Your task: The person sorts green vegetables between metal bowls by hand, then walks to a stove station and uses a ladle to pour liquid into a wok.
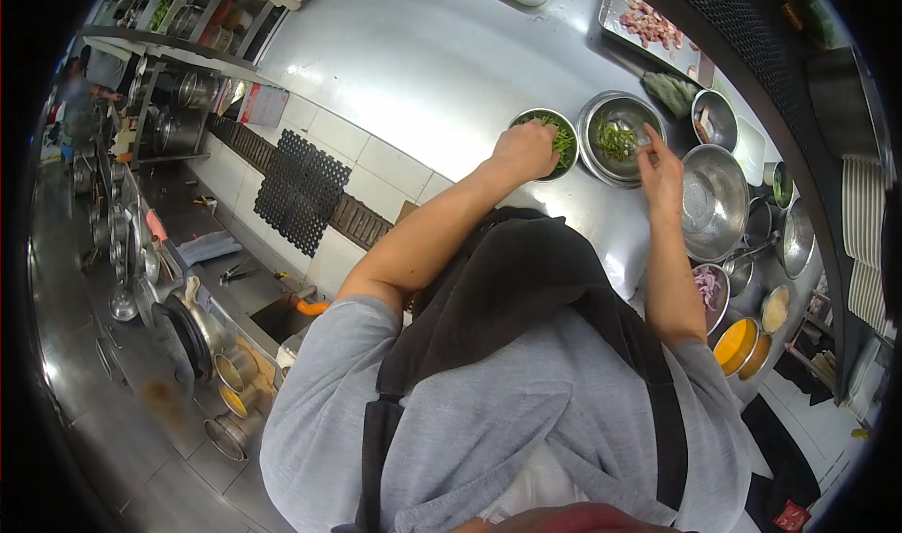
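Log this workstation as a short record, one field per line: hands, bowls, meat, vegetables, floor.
Left hand: fingers down in the small bowl of cut greens; grip hidden
Right hand: at the near right edge of the neighboring metal bowl; grip unclear
Metal bowl contents: some greens
Large bowl: right of the metal bowl, on the counter
Meat: cut pieces on a tray, upper right
Purple vegetable: sliced, in a bowl beside the right forearm
Floor: black mat with holes, on pale tiles

Left hand [528, 150] reaches into cut greens [565, 146], right hand [663, 171] at a metal bowl's [589, 150] rim.
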### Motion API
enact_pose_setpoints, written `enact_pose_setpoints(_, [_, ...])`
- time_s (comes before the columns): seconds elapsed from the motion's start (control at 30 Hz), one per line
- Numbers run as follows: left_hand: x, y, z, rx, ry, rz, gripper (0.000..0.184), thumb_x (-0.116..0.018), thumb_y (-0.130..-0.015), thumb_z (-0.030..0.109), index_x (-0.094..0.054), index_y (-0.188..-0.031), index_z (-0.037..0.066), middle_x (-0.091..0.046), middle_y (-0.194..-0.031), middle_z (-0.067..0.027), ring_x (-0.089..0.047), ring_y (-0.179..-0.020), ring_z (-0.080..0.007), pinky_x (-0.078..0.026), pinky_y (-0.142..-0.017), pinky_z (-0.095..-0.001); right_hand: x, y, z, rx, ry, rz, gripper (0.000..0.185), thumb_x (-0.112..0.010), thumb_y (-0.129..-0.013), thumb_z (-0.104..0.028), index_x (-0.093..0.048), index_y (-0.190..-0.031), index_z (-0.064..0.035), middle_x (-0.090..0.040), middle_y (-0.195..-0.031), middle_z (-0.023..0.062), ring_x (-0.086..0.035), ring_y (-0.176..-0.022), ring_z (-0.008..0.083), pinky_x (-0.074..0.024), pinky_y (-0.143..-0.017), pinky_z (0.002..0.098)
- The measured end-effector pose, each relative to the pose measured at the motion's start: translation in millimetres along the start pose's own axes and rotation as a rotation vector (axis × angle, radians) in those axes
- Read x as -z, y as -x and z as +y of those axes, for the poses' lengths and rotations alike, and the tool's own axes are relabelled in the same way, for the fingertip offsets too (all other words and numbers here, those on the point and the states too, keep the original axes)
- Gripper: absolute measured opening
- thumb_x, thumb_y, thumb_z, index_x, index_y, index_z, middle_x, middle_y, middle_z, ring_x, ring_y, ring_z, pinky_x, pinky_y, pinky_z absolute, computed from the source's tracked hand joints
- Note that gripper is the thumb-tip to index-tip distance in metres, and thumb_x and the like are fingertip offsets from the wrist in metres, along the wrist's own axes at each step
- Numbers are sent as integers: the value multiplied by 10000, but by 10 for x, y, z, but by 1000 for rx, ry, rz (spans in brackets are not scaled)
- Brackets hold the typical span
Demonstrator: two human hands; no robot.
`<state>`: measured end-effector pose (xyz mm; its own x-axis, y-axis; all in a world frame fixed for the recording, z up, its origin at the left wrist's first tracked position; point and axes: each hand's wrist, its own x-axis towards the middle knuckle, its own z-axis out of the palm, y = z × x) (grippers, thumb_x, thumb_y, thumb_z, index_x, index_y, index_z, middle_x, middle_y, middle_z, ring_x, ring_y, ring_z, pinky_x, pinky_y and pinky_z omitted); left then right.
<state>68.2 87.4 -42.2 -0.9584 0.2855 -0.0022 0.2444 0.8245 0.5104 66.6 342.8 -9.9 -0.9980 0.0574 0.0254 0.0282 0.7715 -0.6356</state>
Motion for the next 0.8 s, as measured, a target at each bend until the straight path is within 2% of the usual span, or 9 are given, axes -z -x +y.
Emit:
enact_pose_setpoints(0.17, [-8,-103,-99,47,-11,-43,172,-644,-817,194,-672,-896,43,-683,-881,-148,-670,-809,-339,-545,-744,-439,-130,89,-152,-98,-262,-128,369,-637,-865,-133,-648,-1230,-80,-656,-764,73,-581,-597,131,-478,-604,298])
enact_pose_setpoints(0.23, [212,-79,-129,39,25,-22,167,-649,-821,188,-676,-893,40,-689,-869,-140,-678,-796,-310,-548,-732,-415,-224,124,-75,-90,-325,-109,331,-644,-869,-143,-670,-1192,-76,-640,-735,67,-572,-596,129,-472,-599,288])
enact_pose_setpoints(0.33, [465,-63,-204,246,472,-120,171,-665,-829,147,-693,-959,38,-702,-838,-115,-671,-743,-204,-535,-710,-325,-274,138,-197,-93,-384,-156,293,-648,-871,-152,-690,-1146,-61,-656,-754,79,-585,-609,144,-480,-608,300])
enact_pose_setpoints(0.43, [477,-96,-266,314,392,-120,173,-653,-833,137,-691,-966,33,-701,-825,-122,-677,-751,-215,-534,-714,-328,-343,143,-277,-30,-364,-182,275,-648,-868,-149,-694,-1117,-41,-670,-790,97,-601,-636,170,-489,-633,312])
enact_pose_setpoints(0.5, [421,-79,-244,267,364,-68,169,-646,-825,121,-691,-964,37,-700,-822,-124,-677,-746,-233,-535,-711,-339,-398,121,-307,112,-349,-187,272,-640,-884,-96,-676,-1131,13,-602,-724,13,-521,-560,68,-431,-504,231])
enact_pose_setpoints(0.57, [353,-79,-202,219,336,-13,167,-639,-818,106,-692,-963,41,-699,-818,-125,-677,-742,-250,-535,-707,-351,-416,117,-318,104,-352,-202,273,-641,-884,-100,-676,-1130,13,-607,-721,15,-523,-559,69,-433,-505,233])
enact_pose_setpoints(0.63, [286,-76,-132,13,266,36,180,-624,-798,77,-696,-961,55,-696,-810,-129,-674,-751,-291,-538,-713,-376,-397,120,-357,99,-354,-222,273,-643,-885,-104,-676,-1129,14,-611,-717,18,-526,-557,71,-434,-505,234])
enact_pose_setpoints(0.7, [228,-56,-65,-47,260,-17,182,-644,-781,106,-700,-951,72,-700,-854,-124,-676,-794,-310,-548,-735,-396,-334,136,-408,-5,-306,-268,262,-647,-861,-139,-694,-1093,-27,-676,-803,118,-613,-670,191,-491,-670,318])
enact_pose_setpoints(0.8, [100,-22,50,-13,-114,-252,198,-663,-794,220,-698,-931,82,-685,-936,-148,-679,-870,-312,-562,-760,-422,-336,167,-392,-25,-306,-271,270,-649,-862,-143,-693,-1102,-27,-683,-818,118,-618,-678,186,-492,-671,315])
